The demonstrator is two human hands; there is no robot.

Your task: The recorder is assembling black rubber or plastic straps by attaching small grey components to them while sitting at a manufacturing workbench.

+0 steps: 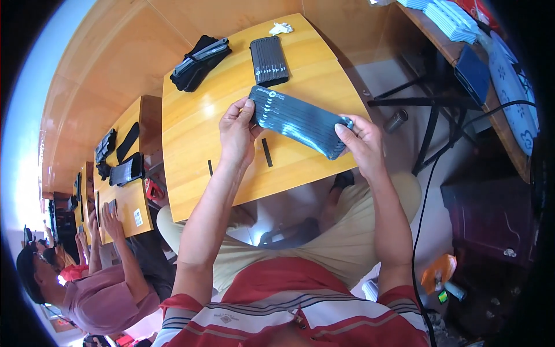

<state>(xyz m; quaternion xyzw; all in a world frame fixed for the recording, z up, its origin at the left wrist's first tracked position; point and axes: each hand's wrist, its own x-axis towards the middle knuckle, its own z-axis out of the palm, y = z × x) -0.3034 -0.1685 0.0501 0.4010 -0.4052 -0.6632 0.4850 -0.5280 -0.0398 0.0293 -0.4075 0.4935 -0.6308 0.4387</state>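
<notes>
My left hand point(237, 130) and my right hand point(363, 141) hold a stack of flat dark sleeves point(298, 122) by its two ends, above the near part of the yellow table. The sleeves overlap like steps, with pale marks along their left edges and a glossy sheen. Both thumbs press on top, and the fingers curl underneath, partly hidden. A similar dark stack point(269, 61) lies on the table just beyond. At the far left is a bundle of black pieces point(199, 63) with grey strips across it.
Two thin black strips point(266, 152) lie on the tabletop point(191, 127). A crumpled white scrap point(281, 28) is at its far edge. To the left, a person point(110, 289) works at another table with dark pieces point(127, 169). A black cable point(425, 231) hangs at right.
</notes>
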